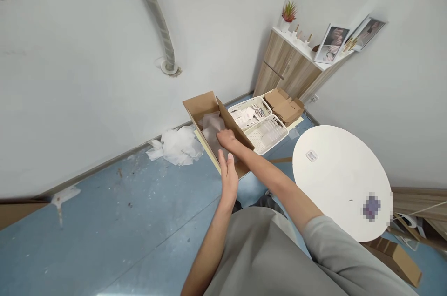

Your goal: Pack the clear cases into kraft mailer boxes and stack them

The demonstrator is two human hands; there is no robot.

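Observation:
An open cardboard box (199, 100) stands in front of me with translucent plastic bags (212, 124) inside. My right hand (226, 138) reaches into the box, its fingers curled closed on the edge of a translucent bag; the fingertips are hidden. My left hand (229, 177) is held upright at the box's near side, fingers stretched out and nothing in it. Right of the box are a white basket (267, 109) with small white packets (246, 115) and a second white basket (256, 140) holding clear plastic pieces (272, 133).
Folded brown cartons (284, 105) lie beyond the baskets. A heap of white sheets (181, 144) is on the blue floor (139, 221) by the wall. A round white table (335, 170) stands to the right, and a wooden cabinet (289, 61) with frames and a plant is behind.

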